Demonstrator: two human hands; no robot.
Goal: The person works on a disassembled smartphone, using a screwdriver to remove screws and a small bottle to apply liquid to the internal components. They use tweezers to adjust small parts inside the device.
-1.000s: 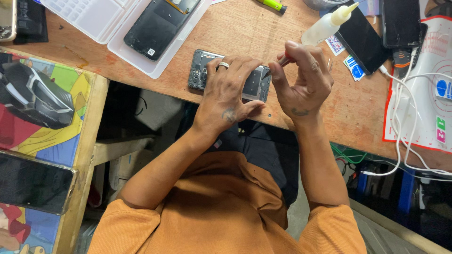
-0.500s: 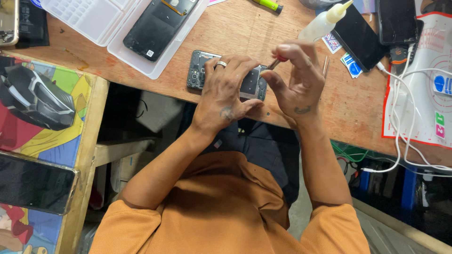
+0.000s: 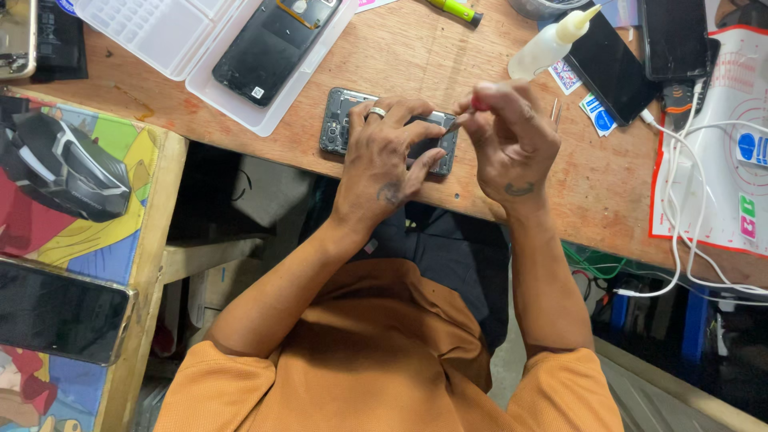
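While the left hand lies spread, fingers down, across an opened phone at the near edge of the wooden desk, the right hand is curled tight around a thin red-handled tool, its metal tip touching the phone's right end. A ring sits on 1 finger of the left hand, which pins the phone flat rather than gripping it; only the phone's left end, with its exposed dark frame, and a strip of its right end show past the fingers. Toward the far left of the desk, a white plastic tray carries a black phone back cover, well apart from the hands. Near the far edge, a small squeeze bottle with a cream-coloured nozzle lies tilted, just beside a dark phone resting face up, with a second dark phone beyond it. A yellow-green marker lies at the far edge. On the desk's right side, white cables loop over a white work mat and trail off the near edge. Left of the desk, a separate colourful surface holds another dark phone. The person wears an orange shirt.
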